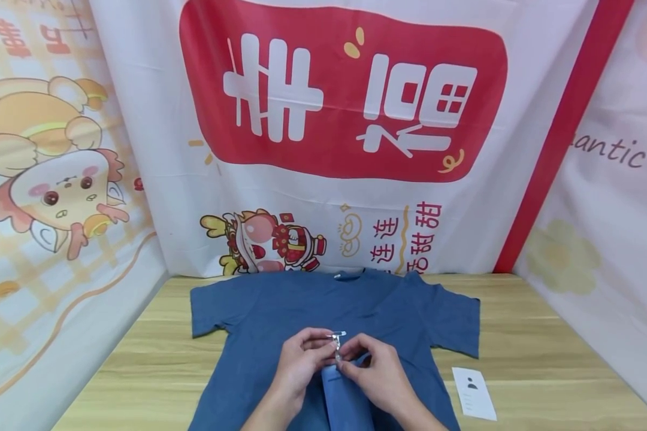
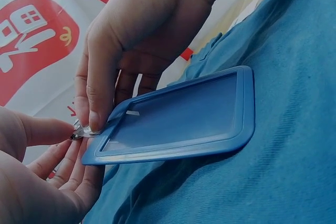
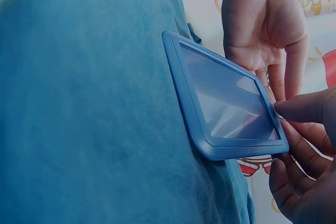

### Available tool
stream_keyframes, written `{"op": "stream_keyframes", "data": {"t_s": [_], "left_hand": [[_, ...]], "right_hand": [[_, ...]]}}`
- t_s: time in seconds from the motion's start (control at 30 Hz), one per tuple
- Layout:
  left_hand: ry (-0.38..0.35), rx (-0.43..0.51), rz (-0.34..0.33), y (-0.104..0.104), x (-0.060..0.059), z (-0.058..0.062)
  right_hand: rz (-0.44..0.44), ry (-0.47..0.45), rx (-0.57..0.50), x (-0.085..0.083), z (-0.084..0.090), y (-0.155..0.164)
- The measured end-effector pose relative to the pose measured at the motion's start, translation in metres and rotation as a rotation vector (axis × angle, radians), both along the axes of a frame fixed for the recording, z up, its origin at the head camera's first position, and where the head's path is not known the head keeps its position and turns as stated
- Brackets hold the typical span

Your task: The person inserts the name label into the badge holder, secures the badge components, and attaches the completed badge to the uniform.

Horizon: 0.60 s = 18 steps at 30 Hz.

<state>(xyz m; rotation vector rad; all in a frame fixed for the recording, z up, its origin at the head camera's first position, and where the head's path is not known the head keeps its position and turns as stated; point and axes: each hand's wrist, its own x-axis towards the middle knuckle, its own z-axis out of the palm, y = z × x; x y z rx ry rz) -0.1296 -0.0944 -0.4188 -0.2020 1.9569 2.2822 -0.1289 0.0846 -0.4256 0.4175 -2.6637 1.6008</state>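
Note:
A blue badge holder (image 1: 347, 402) with a raised frame and a clear window stands tilted over the dark blue T-shirt (image 1: 259, 359). At its top end is a small metal badge clip (image 1: 336, 342) with a pin bar and a clear strap. My left hand (image 1: 300, 361) pinches the clip between thumb and fingers. From the other side my right hand (image 1: 378, 370) pinches the clear strap close to the holder's top edge. In the left wrist view the strap (image 2: 90, 131) is partly covered by fingertips. No card shows in the holder's window (image 3: 226, 95).
A white card (image 1: 473, 393) with a person icon lies on the wooden table (image 1: 534, 359), right of the shirt. Printed cloth (image 1: 345, 197) hangs behind the table and along both sides.

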Motion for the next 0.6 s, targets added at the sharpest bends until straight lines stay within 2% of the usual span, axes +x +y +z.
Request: {"op": "stream_keyframes", "data": {"t_s": [0.6], "left_hand": [[0.007, -0.017, -0.011, 0.0000, 0.0003, -0.0002]], "right_hand": [[0.007, 0.012, 0.006, -0.0003, 0.0004, 0.0009]]}}
